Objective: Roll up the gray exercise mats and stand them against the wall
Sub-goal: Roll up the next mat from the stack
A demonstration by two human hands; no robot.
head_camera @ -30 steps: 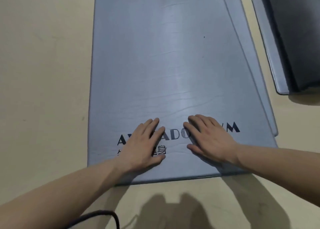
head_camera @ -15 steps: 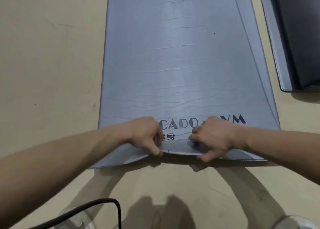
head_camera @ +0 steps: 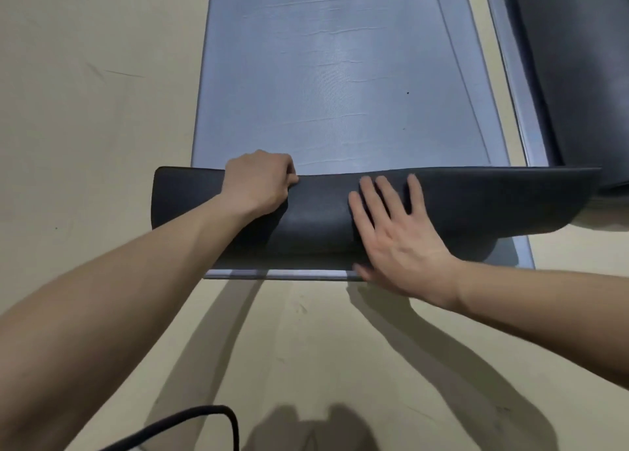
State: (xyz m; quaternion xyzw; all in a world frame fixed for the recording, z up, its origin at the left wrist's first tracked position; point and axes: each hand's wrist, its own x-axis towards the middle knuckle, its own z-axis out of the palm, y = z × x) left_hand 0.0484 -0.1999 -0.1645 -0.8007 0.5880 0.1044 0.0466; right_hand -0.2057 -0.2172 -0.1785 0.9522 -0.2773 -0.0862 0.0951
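Observation:
A gray exercise mat (head_camera: 333,76) lies flat on the beige floor, running away from me. Its near end is folded over onto itself, showing the dark underside (head_camera: 476,202) as a wide band. My left hand (head_camera: 260,181) is closed on the folded edge at the left of the band. My right hand (head_camera: 391,226) lies flat with fingers spread on the dark fold near its middle. A second gray mat (head_camera: 466,62) lies under the first and shows as a strip along its right side and at the near edge.
Another mat (head_camera: 510,76) with a dark sheet (head_camera: 578,76) over it lies at the right, close to the folded band's right end. A black cable (head_camera: 190,416) curves across the floor at the bottom left. Beige floor (head_camera: 95,110) stretches to the left.
Both hands lifted the mat's near edge and folded it forward, hiding the printed lettering and showing the dark underside. The right hand opened flat on the fold; the left stayed closed on the edge.

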